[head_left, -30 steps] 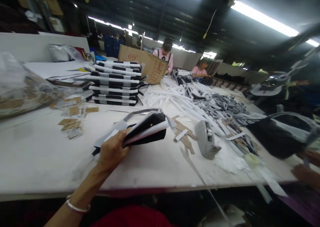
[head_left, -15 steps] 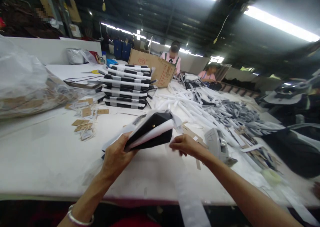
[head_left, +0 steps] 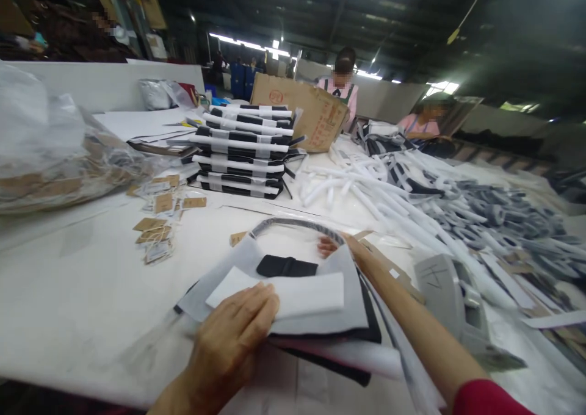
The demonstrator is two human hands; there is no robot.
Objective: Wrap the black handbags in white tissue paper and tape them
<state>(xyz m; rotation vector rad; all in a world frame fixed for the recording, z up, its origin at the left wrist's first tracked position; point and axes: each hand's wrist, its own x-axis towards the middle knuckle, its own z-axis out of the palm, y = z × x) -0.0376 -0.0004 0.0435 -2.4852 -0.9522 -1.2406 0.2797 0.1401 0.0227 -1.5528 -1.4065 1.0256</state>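
A handbag with pale wrapping over its front and dark edges lies tilted in front of me. A white pad rests across it, below a black clasp tab. My left hand is closed on the bag's near left part, fingers pressed over the pad, thumb hidden. A wrapped handle arches up at the far side. Beside its right end is my right hand, its fingers blurred and partly covered by the bag. Along my right forearm runs a translucent strip. A white roll shows under the bag's near edge.
Stacked wrapped bags stand behind, beside a cardboard box. Tags and a plastic sack lie left. A grey tape dispenser stands right, near heaped handles. Two people work across the table.
The bag has turned from edge-on to showing its wrapped front and has come nearer. My left hand lies over the pad. My right hand has moved behind the bag's right side.
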